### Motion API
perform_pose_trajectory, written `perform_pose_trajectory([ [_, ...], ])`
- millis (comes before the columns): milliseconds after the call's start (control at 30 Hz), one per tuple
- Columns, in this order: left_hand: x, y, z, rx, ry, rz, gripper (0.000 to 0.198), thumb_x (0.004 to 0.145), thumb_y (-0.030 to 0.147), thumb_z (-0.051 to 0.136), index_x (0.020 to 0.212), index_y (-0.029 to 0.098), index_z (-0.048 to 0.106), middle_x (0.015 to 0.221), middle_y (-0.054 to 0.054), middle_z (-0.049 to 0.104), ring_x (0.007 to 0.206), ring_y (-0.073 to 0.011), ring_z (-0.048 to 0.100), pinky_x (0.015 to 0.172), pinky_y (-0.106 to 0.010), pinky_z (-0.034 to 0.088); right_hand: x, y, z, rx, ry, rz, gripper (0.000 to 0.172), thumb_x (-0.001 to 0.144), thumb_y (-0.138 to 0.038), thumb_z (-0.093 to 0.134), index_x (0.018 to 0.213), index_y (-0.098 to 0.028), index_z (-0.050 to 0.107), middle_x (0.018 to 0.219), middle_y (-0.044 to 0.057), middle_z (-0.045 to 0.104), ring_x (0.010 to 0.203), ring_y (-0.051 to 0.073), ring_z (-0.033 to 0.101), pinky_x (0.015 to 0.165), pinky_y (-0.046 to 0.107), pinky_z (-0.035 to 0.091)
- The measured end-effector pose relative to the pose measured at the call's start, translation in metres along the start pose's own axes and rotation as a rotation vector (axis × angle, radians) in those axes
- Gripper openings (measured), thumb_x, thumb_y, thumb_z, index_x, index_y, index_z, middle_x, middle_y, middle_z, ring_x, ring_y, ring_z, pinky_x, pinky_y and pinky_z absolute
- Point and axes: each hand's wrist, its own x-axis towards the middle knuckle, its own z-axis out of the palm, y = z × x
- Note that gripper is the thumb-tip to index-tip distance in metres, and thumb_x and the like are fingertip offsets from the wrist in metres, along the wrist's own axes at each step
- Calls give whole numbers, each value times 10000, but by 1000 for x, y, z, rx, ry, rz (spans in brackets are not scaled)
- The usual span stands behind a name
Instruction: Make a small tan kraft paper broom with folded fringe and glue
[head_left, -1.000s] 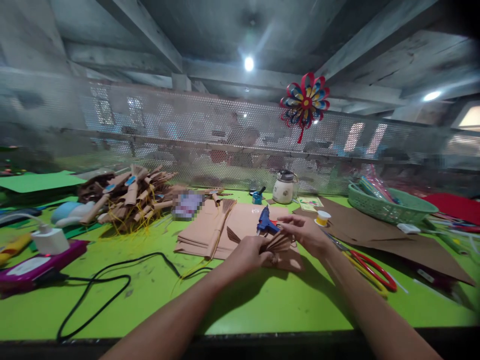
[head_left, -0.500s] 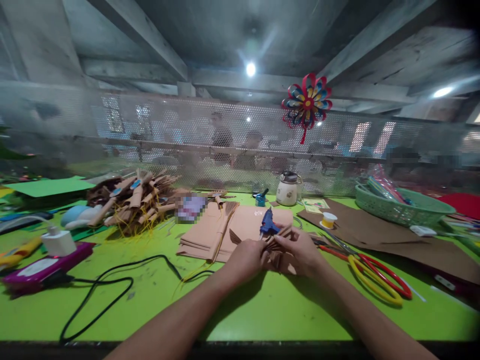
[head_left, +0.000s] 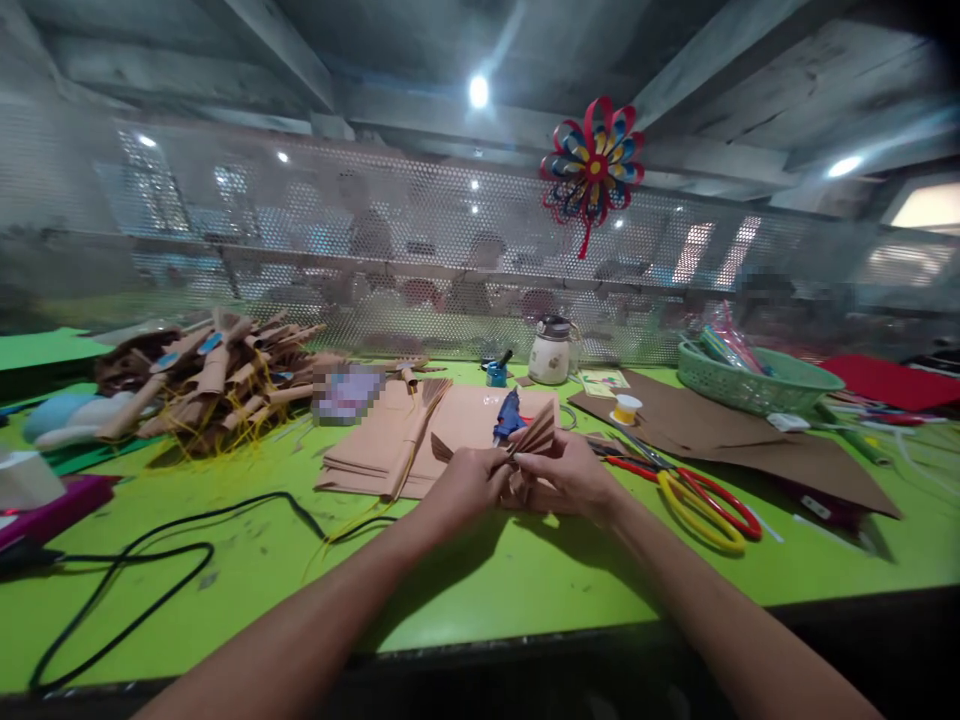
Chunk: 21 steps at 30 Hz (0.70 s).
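Left hand [head_left: 469, 482] and right hand [head_left: 579, 472], fingers [head_left: 538, 464] grasping a pleated fan [head_left: 540, 430], over brown paper [head_left: 469, 408] on the bench [head_left: 555, 600], basket [head_left: 754, 394] holding plastic packets [head_left: 727, 345], lidded jug [head_left: 549, 360], contents hidden

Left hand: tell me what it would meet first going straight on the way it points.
The left hand would first meet the pleated brown paper it holds, then probably the right hand, just beyond; exact depth is hard to judge from this view.
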Motion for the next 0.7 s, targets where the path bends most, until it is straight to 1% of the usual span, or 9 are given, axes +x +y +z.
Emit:
perform_pose_trajectory([
  [67,0,1,1,-70,-11,-24,269,831,217,442,769,125,688,575,-32,626,534,-123,506,542,-219,351,0,-1,0,17,0,-9,344,637,-262,773,943,-153,663,876,59,687,798,178,625,785,345,476],
  [133,-1,0,1,-112,-29,-64,268,823,205,433,787,130,687,545,-19,613,523,-122,507,535,-216,354,0,-3,0,40,0,-35,383,643,-262,771,994,-168,647,888,57,678,795,176,615,738,324,481],
  [200,-1,-2,2,-136,-36,-111,269,817,197,421,787,134,681,524,-12,603,507,-122,508,520,-214,352,0,-6,-1,65,9,-75,426,676,-281,749,1071,-192,616,938,64,666,816,180,604,701,308,481],
  [300,0,-5,2,-164,-14,-175,265,809,198,414,716,130,652,507,-18,594,475,-117,500,497,-213,350,0,-10,-5,108,43,-111,450,748,-337,685,1163,-214,563,1021,87,639,854,189,594,677,298,483],
  [367,1,-5,1,-176,3,-197,262,807,205,415,712,126,646,529,-31,608,477,-118,505,493,-216,357,0,-12,-7,116,33,-126,544,727,-320,707,1228,-242,511,1084,90,619,919,201,587,709,304,489],
  [433,1,-5,0,-175,8,-197,262,808,213,419,739,121,655,580,-48,635,507,-126,526,500,-220,367,-1,-11,-7,97,-37,-140,651,658,-268,765,1247,-263,490,1144,82,601,1000,210,572,801,329,482],
  [500,2,-4,0,-166,10,-176,257,804,212,431,737,115,659,630,-65,652,550,-135,546,514,-224,377,-1,-8,-4,87,-119,-107,658,607,-255,797,1206,-248,526,1127,75,616,1010,212,579,870,365,462],
  [567,2,-3,1,-189,-1,-149,252,805,216,440,749,108,660,663,-74,659,572,-136,555,525,-226,390,-1,-5,0,71,-147,-48,552,592,-291,801,1096,-190,601,1022,74,658,927,205,614,870,383,461],
  [700,1,1,6,-362,-125,-159,278,835,282,438,763,102,637,642,-69,652,504,-116,540,500,-225,410,-3,-7,6,9,-103,-46,340,607,-359,777,824,-120,671,753,47,677,656,159,615,688,331,501],
])
